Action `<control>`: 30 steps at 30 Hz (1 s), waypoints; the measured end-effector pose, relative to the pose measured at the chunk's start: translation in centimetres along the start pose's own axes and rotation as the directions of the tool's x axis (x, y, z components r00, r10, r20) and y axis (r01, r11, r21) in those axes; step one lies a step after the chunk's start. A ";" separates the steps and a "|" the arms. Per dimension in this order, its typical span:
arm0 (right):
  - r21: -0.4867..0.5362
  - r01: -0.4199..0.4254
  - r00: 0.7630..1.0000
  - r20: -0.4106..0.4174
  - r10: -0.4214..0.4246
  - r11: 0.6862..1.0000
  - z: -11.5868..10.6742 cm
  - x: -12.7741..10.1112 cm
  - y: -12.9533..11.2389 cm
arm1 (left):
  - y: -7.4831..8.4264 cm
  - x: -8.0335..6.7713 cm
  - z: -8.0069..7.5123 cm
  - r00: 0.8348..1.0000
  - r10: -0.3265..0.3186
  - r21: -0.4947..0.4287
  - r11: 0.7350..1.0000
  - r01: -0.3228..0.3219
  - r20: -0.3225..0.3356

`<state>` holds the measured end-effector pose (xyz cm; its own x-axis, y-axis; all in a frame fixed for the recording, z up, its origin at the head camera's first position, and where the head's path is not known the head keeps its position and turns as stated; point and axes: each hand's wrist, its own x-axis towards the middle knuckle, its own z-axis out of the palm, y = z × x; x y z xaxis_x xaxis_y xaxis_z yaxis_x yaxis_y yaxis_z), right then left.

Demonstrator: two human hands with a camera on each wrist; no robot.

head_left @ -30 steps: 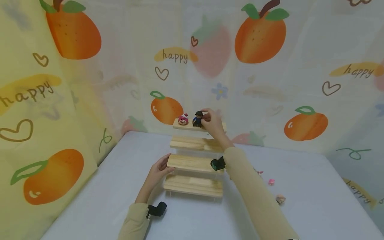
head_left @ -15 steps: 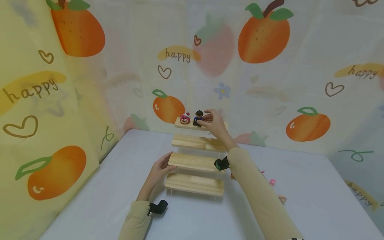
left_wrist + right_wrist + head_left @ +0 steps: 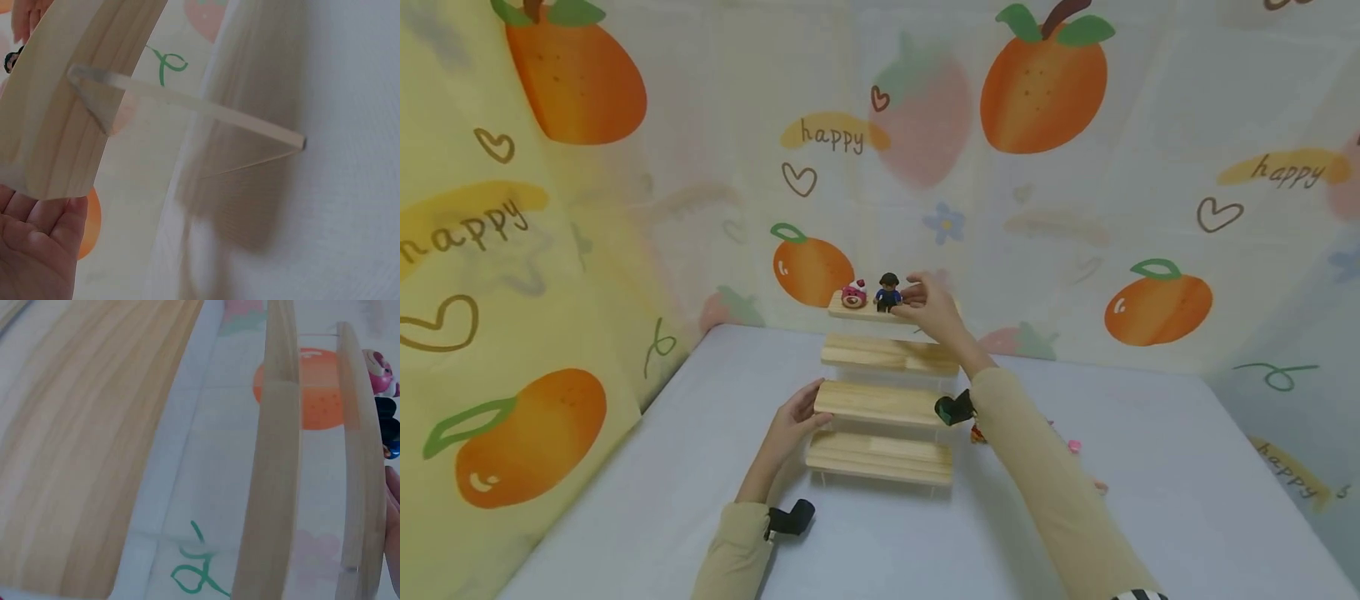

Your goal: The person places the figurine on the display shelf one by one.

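Observation:
A four-tier wooden display stand [image 3: 880, 402] stands on the table. My left hand [image 3: 790, 427] holds the left end of its second tier from the bottom; in the left wrist view that hand [image 3: 37, 244] has its fingertips hidden behind the plank. On the top tier stands a small toy figure [image 3: 888, 293] with dark hair and blue-and-black clothes, upright. My right hand [image 3: 936, 308] is just right of it, fingers loosely bent; the right wrist view shows a small gap between them. A pink bear figurine [image 3: 853, 296] sits left of the toy figure.
Right of the stand, partly behind my right sleeve, lie an orange figurine [image 3: 977, 434], a pink one [image 3: 1074, 447] and a mostly hidden pale one [image 3: 1101, 486]. Patterned cloth walls [image 3: 1037, 275] close off the back and sides of the white table [image 3: 647, 500].
My right hand has let go of the toy figure and drawn slightly right. The toy figure stays standing on the top tier. My left hand keeps its place on the stand.

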<state>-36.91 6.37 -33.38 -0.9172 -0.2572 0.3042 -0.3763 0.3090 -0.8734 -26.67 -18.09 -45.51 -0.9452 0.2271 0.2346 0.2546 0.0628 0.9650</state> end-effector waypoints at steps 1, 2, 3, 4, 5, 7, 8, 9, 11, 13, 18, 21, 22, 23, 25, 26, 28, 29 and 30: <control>0.001 -0.003 1.000 0.005 0.003 1.000 -0.3 -0.3 0.0 | -0.3 0.1 0.0 1.000 0.003 -0.009 1.000 -0.003 0.001; 0.002 -0.006 1.000 0.008 0.006 1.000 -0.6 -0.7 0.0 | -0.6 0.1 -0.1 1.000 0.005 -0.016 1.000 -0.005 0.003; -0.002 -0.005 1.000 0.010 0.005 1.000 -0.9 -1.2 0.1 | -1.0 0.2 -0.1 1.000 0.005 -0.024 1.000 -0.005 0.002; -0.003 0.003 1.000 0.012 -0.003 1.000 -1.3 -1.7 0.1 | -1.3 0.3 -0.2 1.000 0.005 -0.031 0.999 -0.005 0.002; -0.005 0.010 1.000 0.012 -0.009 1.000 -1.7 -2.2 0.2 | -1.5 0.4 -0.2 1.000 0.005 -0.036 0.999 -0.005 -0.001; 0.014 0.035 0.999 0.008 -0.035 0.999 -2.4 -3.3 0.0 | -2.2 0.6 -0.4 1.000 0.002 -0.052 0.999 -0.002 -0.005; 0.024 0.049 0.999 0.003 -0.049 0.999 -2.8 -4.0 -0.2 | -2.3 0.6 -0.4 1.000 0.004 -0.050 0.999 -0.004 -0.006; 0.033 0.070 0.998 -0.004 -0.069 0.997 -3.2 -4.6 -0.4 | -2.4 0.6 -0.4 1.000 0.007 -0.049 0.999 -0.007 -0.007; 0.050 0.110 0.994 -0.008 -0.110 0.993 -3.8 -5.7 -0.7 | -2.6 0.5 -0.5 1.000 0.010 -0.045 0.999 -0.010 -0.013; 0.038 0.148 0.989 -0.014 -0.148 0.988 -4.5 -6.7 -0.6 | -2.6 0.4 -0.5 1.000 0.010 -0.038 0.999 -0.011 -0.021; -0.058 0.172 0.985 0.039 -0.170 0.983 -6.7 -8.3 1.9 | -2.5 0.3 -0.4 0.999 0.015 -0.018 1.000 -0.016 -0.031; -0.077 0.166 0.983 0.088 -0.159 0.983 -7.9 -9.5 3.2 | -2.4 0.4 -0.4 0.999 0.025 -0.017 1.000 -0.026 -0.024; -0.087 0.161 0.984 0.095 -0.152 0.983 -8.3 -10.1 3.6 | -2.4 0.4 -0.3 0.999 0.028 -0.022 0.999 -0.028 -0.024; -0.105 0.148 0.986 0.096 -0.138 0.983 -8.6 -10.6 3.8 | -2.0 0.4 -0.2 1.000 0.019 -0.022 1.000 -0.020 -0.023; -0.164 0.126 0.990 0.085 -0.113 0.978 -9.3 -12.0 3.8 | -1.7 0.3 -0.1 1.000 0.013 -0.026 1.000 -0.014 -0.017; -0.195 0.113 0.992 0.074 -0.100 0.974 -9.6 -12.8 3.5 | -1.7 0.4 -0.1 1.000 0.010 -0.027 1.000 -0.011 -0.016; -0.251 0.077 0.996 0.052 -0.065 0.965 -10.2 -14.2 3.4 | -1.8 0.4 -0.1 1.000 0.002 -0.025 1.000 -0.003 -0.016; -0.274 0.067 0.997 0.047 -0.057 0.959 -10.5 -14.9 3.7 | -1.8 0.4 -0.1 1.000 -0.005 -0.023 1.000 0.005 -0.017; -0.290 0.061 0.998 0.044 -0.051 0.955 -10.7 -15.6 3.9 | -2.1 0.4 -0.2 1.000 0.000 -0.018 1.000 0.000 -0.017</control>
<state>-25.45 21.42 -37.50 -0.8903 -0.3126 0.3311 -0.4536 0.5450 -0.7051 -27.66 -18.32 -47.39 -0.9485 0.2107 0.2364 0.2510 0.0448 0.9670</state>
